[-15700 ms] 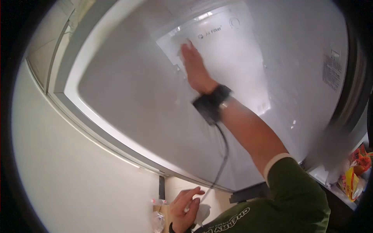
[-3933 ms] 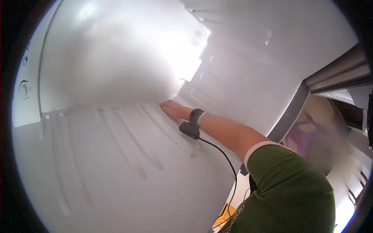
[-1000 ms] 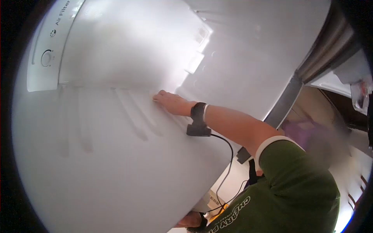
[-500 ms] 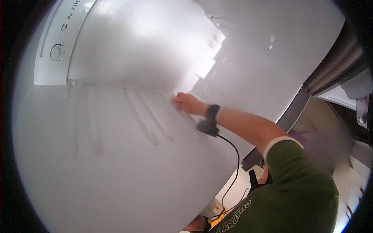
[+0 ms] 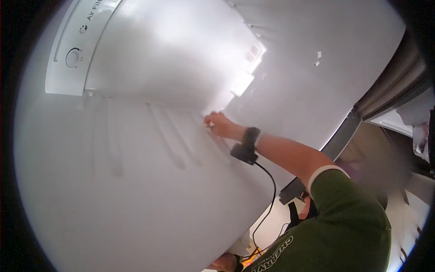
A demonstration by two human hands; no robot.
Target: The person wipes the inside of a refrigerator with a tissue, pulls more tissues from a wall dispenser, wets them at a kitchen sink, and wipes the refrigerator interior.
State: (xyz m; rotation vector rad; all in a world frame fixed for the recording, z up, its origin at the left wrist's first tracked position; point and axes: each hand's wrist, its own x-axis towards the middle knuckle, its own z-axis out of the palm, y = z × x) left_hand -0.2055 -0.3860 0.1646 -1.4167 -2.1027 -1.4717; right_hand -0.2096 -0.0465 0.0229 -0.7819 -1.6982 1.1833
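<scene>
My right hand reaches into a white refrigerator compartment, at the corner where the ribbed side wall meets the back panel. Its fingers are curled closed, and a small pale thing shows between them, too small to name. A dark band with a black box sits on that wrist, and a black cable runs down from it. My left hand is low at the frame's bottom edge, near the compartment's front edge. It is cut off, so its fingers are hidden.
A control panel with a round dial is at upper left. A vented white cover and a small white block stand near the corner. Raised shelf ribs line the wall. Brown curtain-like folds hang at right.
My right hand stays at the corner, its fingers turned slightly so the pale thing shows. The whole view has shifted a little.
</scene>
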